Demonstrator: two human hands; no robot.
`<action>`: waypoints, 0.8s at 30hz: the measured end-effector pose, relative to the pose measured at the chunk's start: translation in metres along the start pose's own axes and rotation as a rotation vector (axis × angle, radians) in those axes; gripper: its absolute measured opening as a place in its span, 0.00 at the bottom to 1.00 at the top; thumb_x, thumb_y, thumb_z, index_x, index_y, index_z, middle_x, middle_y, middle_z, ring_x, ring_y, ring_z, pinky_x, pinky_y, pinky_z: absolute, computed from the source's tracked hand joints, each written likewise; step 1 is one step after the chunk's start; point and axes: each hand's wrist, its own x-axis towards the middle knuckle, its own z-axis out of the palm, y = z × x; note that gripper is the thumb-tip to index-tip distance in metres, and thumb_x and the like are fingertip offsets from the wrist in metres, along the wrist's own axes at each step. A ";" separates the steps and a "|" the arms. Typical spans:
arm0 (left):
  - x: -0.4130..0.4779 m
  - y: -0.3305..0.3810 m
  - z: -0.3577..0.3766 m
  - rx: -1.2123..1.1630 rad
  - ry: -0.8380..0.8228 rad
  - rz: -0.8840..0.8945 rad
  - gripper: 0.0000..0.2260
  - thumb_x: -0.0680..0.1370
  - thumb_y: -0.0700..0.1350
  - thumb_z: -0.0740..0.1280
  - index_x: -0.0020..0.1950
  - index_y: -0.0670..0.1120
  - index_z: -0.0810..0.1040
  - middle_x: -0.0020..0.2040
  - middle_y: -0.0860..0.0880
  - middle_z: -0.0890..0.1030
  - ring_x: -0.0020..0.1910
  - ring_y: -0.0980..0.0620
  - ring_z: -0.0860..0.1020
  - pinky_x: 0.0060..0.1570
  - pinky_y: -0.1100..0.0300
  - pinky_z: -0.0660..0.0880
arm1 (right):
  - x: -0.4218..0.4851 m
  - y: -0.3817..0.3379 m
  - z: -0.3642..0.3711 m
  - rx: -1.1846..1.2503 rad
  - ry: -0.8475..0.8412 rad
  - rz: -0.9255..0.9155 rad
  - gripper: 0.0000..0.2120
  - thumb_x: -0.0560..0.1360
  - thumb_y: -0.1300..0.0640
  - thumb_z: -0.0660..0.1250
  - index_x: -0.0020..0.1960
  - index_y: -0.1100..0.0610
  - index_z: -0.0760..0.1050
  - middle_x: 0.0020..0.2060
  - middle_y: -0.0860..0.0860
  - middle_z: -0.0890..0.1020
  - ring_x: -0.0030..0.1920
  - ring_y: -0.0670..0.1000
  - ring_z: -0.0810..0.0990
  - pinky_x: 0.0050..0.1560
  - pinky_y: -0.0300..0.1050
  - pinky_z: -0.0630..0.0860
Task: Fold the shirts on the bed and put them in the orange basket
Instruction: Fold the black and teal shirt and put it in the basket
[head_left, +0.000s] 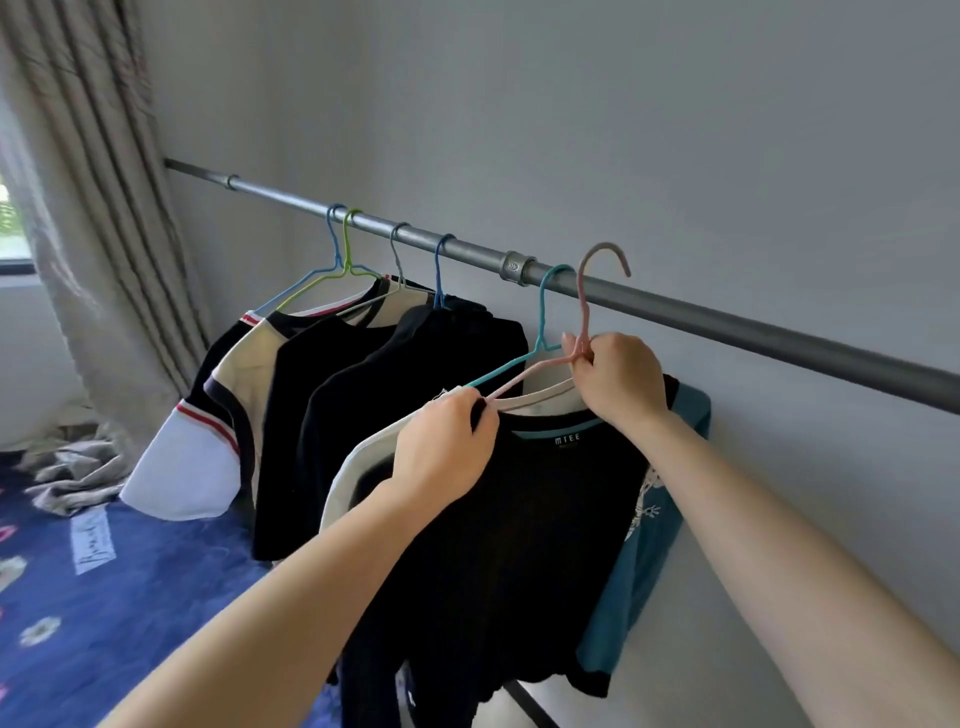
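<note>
Several shirts hang on coloured hangers from a grey metal rail along the wall. Nearest me is a black shirt with a small collar label and teal sleeves, on a pink hanger whose hook is lifted just clear of the rail. My right hand pinches the neck of this pink hanger. My left hand grips the shirt's left shoulder where it lies over the hanger arm. A teal hanger with a cream shirt hangs right behind. No orange basket is in view.
Further left on the rail hang two black shirts and a cream, black and white shirt. A bed with a blue patterned cover lies below left, with crumpled grey cloth at its far end. A beige curtain hangs at left.
</note>
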 end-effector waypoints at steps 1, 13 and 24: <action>-0.002 -0.004 -0.008 -0.005 0.017 -0.023 0.11 0.80 0.50 0.59 0.41 0.49 0.74 0.32 0.54 0.75 0.28 0.57 0.73 0.25 0.65 0.63 | 0.001 -0.009 -0.004 0.011 -0.009 -0.023 0.22 0.81 0.47 0.58 0.32 0.57 0.72 0.24 0.49 0.72 0.27 0.51 0.72 0.30 0.42 0.68; -0.095 -0.093 -0.144 0.033 0.199 -0.448 0.11 0.75 0.46 0.63 0.32 0.48 0.70 0.28 0.51 0.71 0.31 0.54 0.70 0.30 0.58 0.63 | -0.039 -0.203 -0.019 0.165 -0.547 -0.405 0.12 0.71 0.51 0.69 0.30 0.49 0.72 0.27 0.46 0.74 0.33 0.48 0.75 0.36 0.43 0.70; -0.212 -0.164 -0.394 0.341 0.426 -0.406 0.09 0.78 0.46 0.59 0.40 0.49 0.74 0.33 0.53 0.73 0.38 0.50 0.71 0.44 0.56 0.66 | -0.121 -0.464 -0.033 0.392 0.009 -0.575 0.14 0.77 0.48 0.61 0.35 0.51 0.75 0.23 0.43 0.71 0.26 0.41 0.68 0.31 0.36 0.62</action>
